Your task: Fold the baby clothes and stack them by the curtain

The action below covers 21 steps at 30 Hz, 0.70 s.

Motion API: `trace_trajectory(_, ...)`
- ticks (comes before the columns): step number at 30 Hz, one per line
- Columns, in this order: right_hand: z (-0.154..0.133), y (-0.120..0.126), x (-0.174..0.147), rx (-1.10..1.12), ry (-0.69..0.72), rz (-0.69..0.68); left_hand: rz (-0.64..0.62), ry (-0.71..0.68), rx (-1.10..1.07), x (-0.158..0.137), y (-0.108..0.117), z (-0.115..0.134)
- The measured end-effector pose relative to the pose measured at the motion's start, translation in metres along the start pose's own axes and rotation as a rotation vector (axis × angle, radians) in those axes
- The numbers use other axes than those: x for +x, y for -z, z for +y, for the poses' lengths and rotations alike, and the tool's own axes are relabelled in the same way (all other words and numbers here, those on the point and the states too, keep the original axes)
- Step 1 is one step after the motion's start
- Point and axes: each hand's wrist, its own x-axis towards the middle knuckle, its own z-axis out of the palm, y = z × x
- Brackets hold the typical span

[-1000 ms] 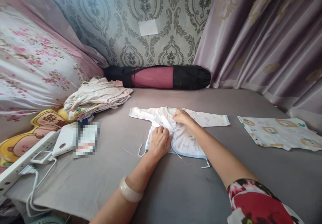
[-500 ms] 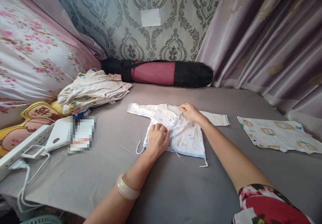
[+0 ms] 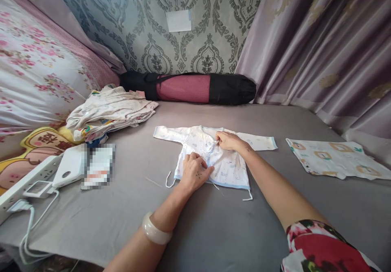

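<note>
Shirt [image 3: 227, 166] lay on the gray surface [image 3: 229, 231], front mostly closed, but sleeves [image 3: 169, 134] outspread and ties [image 3: 251, 195] undone; the right hand [image 3: 230, 141] pinched its upper front edge, the left hand [image 3: 195, 172] covered its lower front, grip unclear.

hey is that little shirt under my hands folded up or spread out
Spread out: the shirt lies flat on the gray sheet, both sleeves stretched out to the sides.

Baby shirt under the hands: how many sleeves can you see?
2: one sleeve reaches out to the left, the other sleeve to the right, partly covered by the right hand.
</note>
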Motion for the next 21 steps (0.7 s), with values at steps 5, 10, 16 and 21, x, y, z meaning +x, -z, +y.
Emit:
trace_trajectory(5, -0.004, -0.010, -0.008, 0.172, -0.109, 0.160, -0.018, 0.023, -0.031, 0.001, 0.000, 0.001)
trace_trajectory(10, -0.024, -0.042, -0.010, 0.192, -0.273, 0.481, -0.013, 0.045, -0.013, 0.000, 0.000, 0.003)
trace_trajectory(16, -0.044, -0.060, -0.019, 0.068, -0.197, 0.509, -0.003, 0.037, 0.093, -0.003, -0.002, 0.004)
trace_trajectory(21, -0.047, -0.074, -0.056, 0.090, 0.009, 0.371, 0.063, -0.160, 0.109, -0.006, -0.004, 0.006)
